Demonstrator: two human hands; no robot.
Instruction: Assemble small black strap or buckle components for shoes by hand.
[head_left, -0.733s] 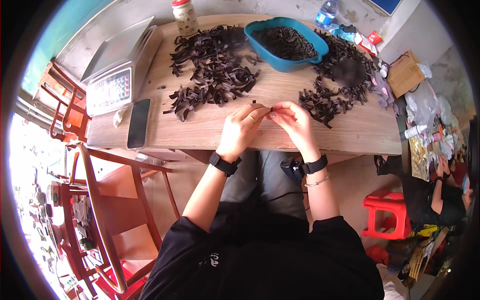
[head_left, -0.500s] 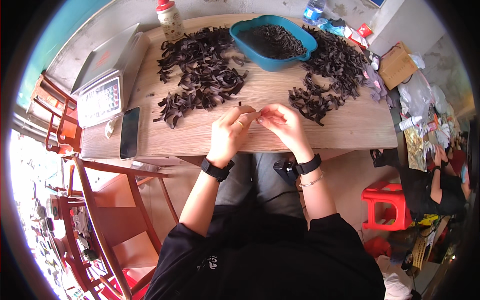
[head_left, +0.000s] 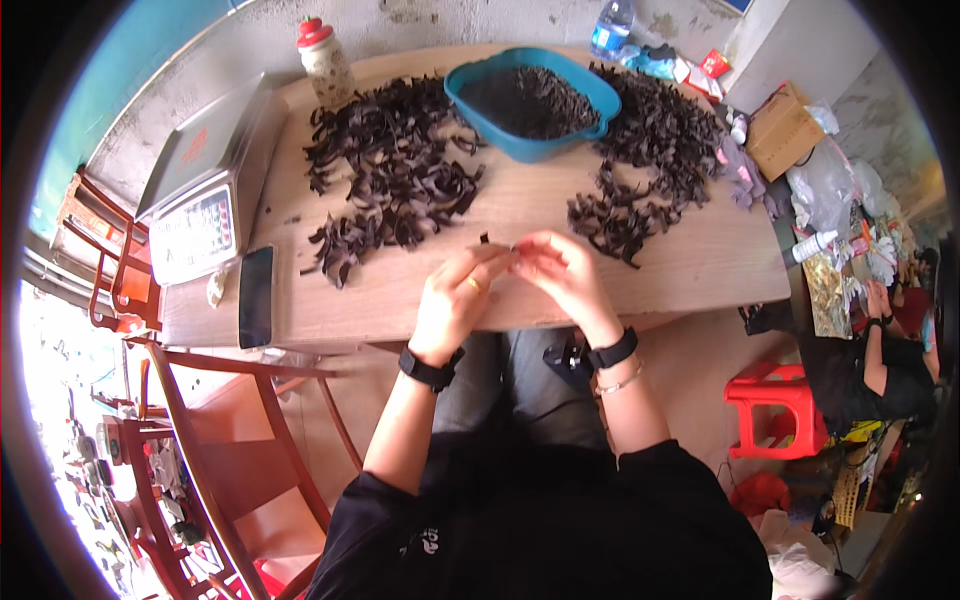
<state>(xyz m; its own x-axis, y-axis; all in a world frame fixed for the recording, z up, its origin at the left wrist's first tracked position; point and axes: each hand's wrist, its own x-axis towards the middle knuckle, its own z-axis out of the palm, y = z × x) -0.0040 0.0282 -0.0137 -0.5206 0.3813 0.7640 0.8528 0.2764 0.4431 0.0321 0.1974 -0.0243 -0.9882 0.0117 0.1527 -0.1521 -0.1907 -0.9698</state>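
My left hand (head_left: 458,298) and my right hand (head_left: 565,278) meet over the table's near side, fingertips pinched together. Whatever lies between them is too small to make out. A short dark scrap (head_left: 484,239) shows just past my left fingers; I cannot tell whether it is held or on the table. Beyond my left hand spreads a pile of dark brown strips (head_left: 390,195). Another heap of strips (head_left: 655,140) lies beyond my right hand. Between the heaps, farther back, a teal basin (head_left: 530,148) holds many small dark pieces (head_left: 550,100).
On the wooden table (head_left: 520,205) at left are a scale (head_left: 195,230), a phone (head_left: 256,297) and a red-capped bottle (head_left: 325,65). A water bottle (head_left: 611,28) stands at the back. Right: a cardboard box (head_left: 788,132), a red stool (head_left: 772,405), another person's arm (head_left: 875,355). A wooden chair (head_left: 235,440) stands left.
The whole view has shifted, so the table and hands sit lower in the picture. Both hands stay together in the same pinch.
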